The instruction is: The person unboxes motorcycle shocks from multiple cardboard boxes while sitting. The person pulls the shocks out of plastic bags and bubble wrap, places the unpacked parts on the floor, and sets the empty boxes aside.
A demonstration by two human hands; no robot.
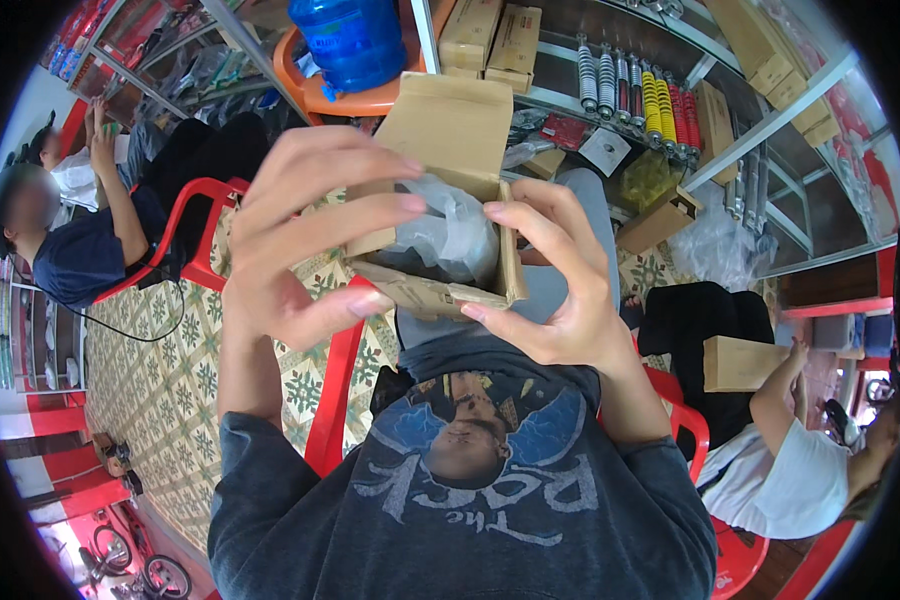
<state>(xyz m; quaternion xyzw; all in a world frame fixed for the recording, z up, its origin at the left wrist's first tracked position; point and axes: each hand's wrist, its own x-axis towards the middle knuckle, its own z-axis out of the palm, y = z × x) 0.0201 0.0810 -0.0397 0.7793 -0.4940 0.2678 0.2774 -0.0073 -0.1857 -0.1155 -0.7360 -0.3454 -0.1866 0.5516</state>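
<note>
Before me is a small cardboard box (450,292), its lid flap raised at the far side. Inside lies an item wrapped in clear plastic (450,232); what it is cannot be made out through the wrapping. My right hand (577,277) grips the box's right wall, thumb at the near edge and fingertips at the upper rim. My left hand (300,240) is spread at the box's left side, thumb near the front left corner and fingers reaching over the opening, holding nothing.
Seated people are on the left (90,240) and right (780,465), the latter with a cardboard box (742,364). Ahead are an orange chair (292,67) with a blue water jug (352,45), and metal-framed shelves holding shock absorbers (652,105). Plastic bags (720,240) lie at front right.
</note>
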